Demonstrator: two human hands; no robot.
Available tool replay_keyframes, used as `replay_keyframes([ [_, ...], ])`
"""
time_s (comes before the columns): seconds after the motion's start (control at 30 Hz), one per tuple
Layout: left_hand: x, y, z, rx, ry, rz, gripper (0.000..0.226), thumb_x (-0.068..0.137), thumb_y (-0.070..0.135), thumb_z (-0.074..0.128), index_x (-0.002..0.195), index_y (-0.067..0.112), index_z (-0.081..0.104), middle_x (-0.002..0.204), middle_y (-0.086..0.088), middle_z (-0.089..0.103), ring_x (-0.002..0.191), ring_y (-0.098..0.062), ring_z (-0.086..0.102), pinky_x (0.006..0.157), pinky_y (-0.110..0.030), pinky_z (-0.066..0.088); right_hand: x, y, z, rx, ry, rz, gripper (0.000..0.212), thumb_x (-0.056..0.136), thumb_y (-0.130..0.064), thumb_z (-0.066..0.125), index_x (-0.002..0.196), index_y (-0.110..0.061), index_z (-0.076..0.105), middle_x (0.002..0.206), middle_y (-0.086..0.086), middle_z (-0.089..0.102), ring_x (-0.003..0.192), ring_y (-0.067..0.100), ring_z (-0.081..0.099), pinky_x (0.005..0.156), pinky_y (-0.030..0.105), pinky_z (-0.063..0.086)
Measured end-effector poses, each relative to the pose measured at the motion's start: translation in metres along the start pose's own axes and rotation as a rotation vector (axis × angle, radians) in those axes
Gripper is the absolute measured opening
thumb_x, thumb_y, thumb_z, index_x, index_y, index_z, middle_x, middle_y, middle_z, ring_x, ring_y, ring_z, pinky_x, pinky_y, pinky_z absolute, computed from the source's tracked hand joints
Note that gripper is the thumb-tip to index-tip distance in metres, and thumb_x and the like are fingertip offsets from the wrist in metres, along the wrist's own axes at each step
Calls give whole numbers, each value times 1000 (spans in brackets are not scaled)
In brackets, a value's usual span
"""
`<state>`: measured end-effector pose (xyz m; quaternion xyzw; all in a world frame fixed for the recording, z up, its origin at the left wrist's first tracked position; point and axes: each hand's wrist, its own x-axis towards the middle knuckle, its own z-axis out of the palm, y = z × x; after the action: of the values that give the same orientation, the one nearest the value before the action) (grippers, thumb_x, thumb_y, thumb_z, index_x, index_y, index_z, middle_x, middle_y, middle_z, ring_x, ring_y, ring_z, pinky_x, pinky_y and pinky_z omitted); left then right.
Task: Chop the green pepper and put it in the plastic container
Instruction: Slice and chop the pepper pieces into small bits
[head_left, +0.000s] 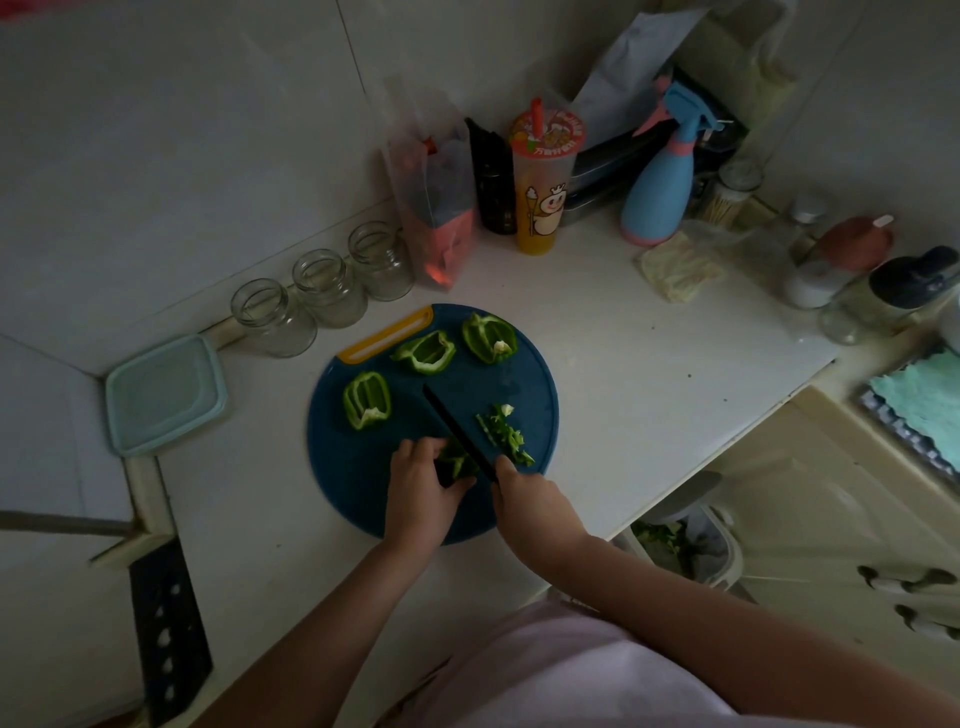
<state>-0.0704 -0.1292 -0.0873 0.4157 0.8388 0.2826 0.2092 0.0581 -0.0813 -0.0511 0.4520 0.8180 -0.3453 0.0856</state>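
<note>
Knife (451, 420) meets our held pepper piece (458, 463)
Our left hand (423, 486) pinches the pepper piece; our right hand (525, 500) grips the knife, blade slanting up-left along the piece's right edge.

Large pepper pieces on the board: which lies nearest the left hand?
The pepper piece at the cutting board's left side, just beyond the left hand; the other two lie along the far rim.
</note>
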Motion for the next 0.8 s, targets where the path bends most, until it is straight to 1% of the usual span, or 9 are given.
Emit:
replay_keyframes([
  [0.07,2,0,0,-30,-13,-22,46,67,15,82,107,9,60,98,3,46,103,-22,50,85,-28,42,2,-1,-1,18,-13,0,14,100,-19,37,109,-9,41,89,14,60,80,31,60,61,34,41],
  [0.17,3,-1,0,-39,-33,-26,48,67,16,82,109,10,60,98,3,46,104,-23,52,88,-36,46,8,0,-3,84,-27,20,12,100,-20,36,103,-10,42,81,9,52,73,27,53,63,36,44],
  [0.23,4,-1,0,-31,-38,-25,49,68,17,82,111,9,60,100,2,47,105,-23,51,89,-37,47,11,1,-3,114,-39,30,13,100,-20,35,102,-10,43,81,7,51,72,24,52,65,37,46],
  [0.33,5,-2,-1,-10,-43,-18,49,70,18,81,113,8,60,105,-5,51,106,-23,51,89,-35,46,14,0,0,132,-56,29,15,100,-19,36,106,-8,45,88,11,59,78,27,59,69,38,50],
  [0.4,5,-2,-1,1,-47,-15,49,71,18,80,113,7,60,107,-7,51,106,-24,51,88,-33,45,16,-2,3,114,-55,31,14,99,-16,38,109,-8,43,92,15,62,82,31,62,67,38,49],
  [0.53,5,-4,-2,28,-43,-9,47,72,21,79,112,7,60,106,-6,51,106,-25,51,87,-33,44,20,-7,7,75,-35,35,18,97,-13,40,115,-9,40,93,14,63,84,33,63,63,36,47],
  [0.67,4,-4,-7,107,-58,58,47,75,31,76,113,8,60,105,-7,51,105,-24,51,83,-31,42,23,-9,5,74,-13,25,21,98,-14,38,118,-8,40,96,16,63,88,35,63,66,38,47],
  [0.8,6,-2,-12,210,-95,104,45,80,37,70,112,7,60,105,-9,51,105,-24,48,80,-32,41,22,-10,2,-4,-23,-12,28,97,-12,38,125,-9,37,103,15,62,94,33,62,68,36,43],
])
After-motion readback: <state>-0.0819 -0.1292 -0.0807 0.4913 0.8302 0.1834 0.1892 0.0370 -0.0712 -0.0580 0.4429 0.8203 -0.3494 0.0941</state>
